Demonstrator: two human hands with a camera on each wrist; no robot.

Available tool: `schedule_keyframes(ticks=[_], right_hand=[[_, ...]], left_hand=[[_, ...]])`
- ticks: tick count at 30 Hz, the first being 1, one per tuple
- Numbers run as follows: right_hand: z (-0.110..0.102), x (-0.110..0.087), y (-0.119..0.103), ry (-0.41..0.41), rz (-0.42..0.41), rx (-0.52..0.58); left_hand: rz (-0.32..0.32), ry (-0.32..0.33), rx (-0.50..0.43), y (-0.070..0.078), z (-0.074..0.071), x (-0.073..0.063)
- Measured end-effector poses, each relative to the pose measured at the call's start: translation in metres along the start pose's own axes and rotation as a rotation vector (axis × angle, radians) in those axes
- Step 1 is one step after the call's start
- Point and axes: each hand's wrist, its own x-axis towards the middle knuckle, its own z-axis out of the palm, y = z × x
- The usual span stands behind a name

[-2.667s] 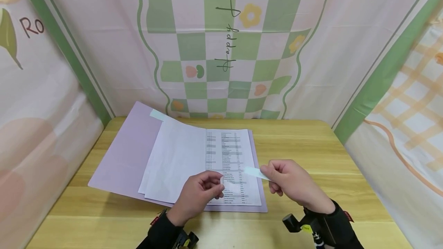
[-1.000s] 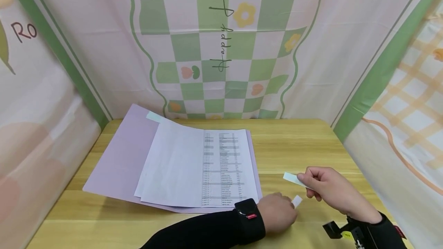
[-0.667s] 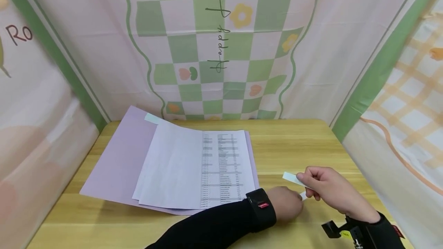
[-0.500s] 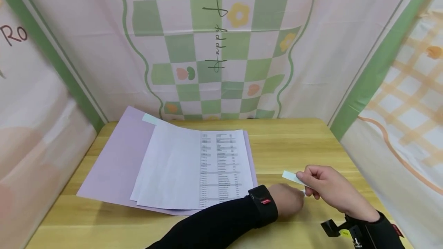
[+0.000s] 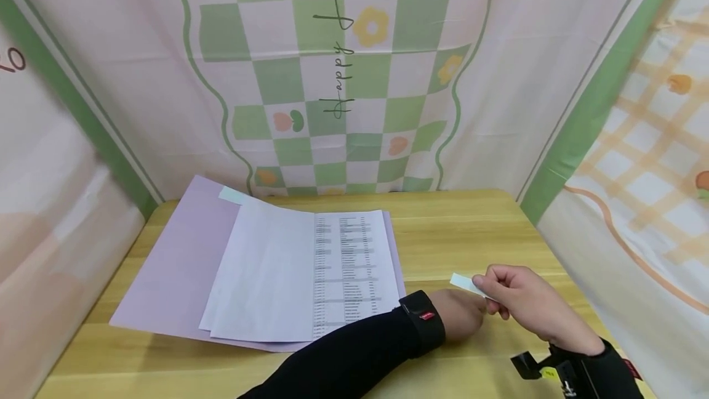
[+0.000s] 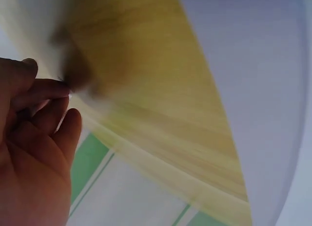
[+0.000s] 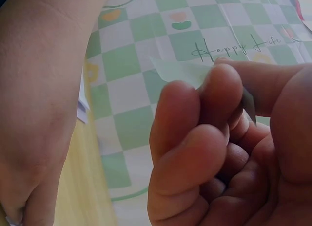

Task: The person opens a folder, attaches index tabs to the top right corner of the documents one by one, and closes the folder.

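Note:
My right hand [image 5: 517, 294] pinches a pale green paper strip [image 5: 465, 283] between thumb and index finger, right of the folder. The right wrist view shows the strip [image 7: 178, 71] sticking out past the fingertips. My left hand [image 5: 456, 314] reaches across the body, close beside the right hand and low over the table. In the left wrist view the left fingers [image 6: 44, 92] are pinched together with a tiny white bit at their tips; the rest of the white paper slip is hidden. A lilac folder [image 5: 166, 276] lies open, with a printed list sheet [image 5: 360, 251] on its right side.
Another pale green strip [image 5: 232, 196] sticks to the upper part of the folder's raised left cover. Blank white pages [image 5: 266, 276] lean against that cover. The wooden table [image 5: 454, 226] ends at a patterned cloth backdrop [image 5: 332, 79].
My left hand has moved right from over the list sheet to beside the right hand, and its white slip has gone out of sight. My right hand moved right with the green strip, then stayed.

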Motion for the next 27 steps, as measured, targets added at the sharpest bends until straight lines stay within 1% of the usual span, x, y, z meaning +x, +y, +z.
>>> schedule_keyframes(ticks=[1,3,5,6,7,8,11,12,13,14,15,19,21,24,27], right_hand=[[0.000,0.000,0.000,0.000,-0.001,-0.001],[0.000,0.000,-0.001,-0.001,-0.005,-0.001],[0.000,0.000,-0.003,-0.001,-0.012,-0.002],[0.000,0.000,-0.003,-0.002,-0.015,0.000],[0.000,0.000,-0.003,-0.003,-0.019,0.002],[0.000,0.000,-0.004,-0.002,-0.021,0.007],[0.001,0.000,-0.003,0.012,-0.028,0.025],[0.002,0.000,-0.003,0.022,-0.029,0.037],[0.002,0.000,-0.002,0.035,-0.031,0.050],[0.003,0.000,-0.002,0.054,-0.030,0.066],[0.003,0.000,-0.002,0.073,-0.027,0.081],[0.001,0.000,0.000,0.158,-0.009,0.152],[-0.001,-0.001,0.002,0.187,0.000,0.174],[-0.003,-0.001,0.003,0.201,0.002,0.186],[-0.004,-0.001,0.002,0.185,-0.008,0.174]], left_hand=[[-0.010,-0.002,-0.036,-0.001,0.000,0.000],[-0.060,0.003,-0.167,-0.002,0.000,0.000],[-0.067,0.003,-0.196,-0.003,-0.001,0.000],[-0.045,0.000,-0.152,-0.004,-0.001,0.000],[-0.032,0.001,-0.137,-0.004,-0.001,0.000],[-0.035,0.003,-0.161,-0.005,-0.001,0.000],[0.023,0.000,-0.039,-0.007,0.000,-0.002],[0.021,0.006,-0.042,-0.007,0.001,-0.002],[0.033,0.018,-0.002,-0.007,0.002,-0.002],[0.056,0.031,0.062,-0.007,0.003,-0.003],[0.086,0.049,0.147,-0.007,0.004,-0.003],[0.090,0.110,0.188,-0.008,0.006,-0.006],[0.088,0.143,0.184,-0.010,0.007,-0.007],[0.088,0.183,0.189,-0.013,0.007,-0.008],[0.044,0.172,0.179,-0.015,0.007,-0.011]])
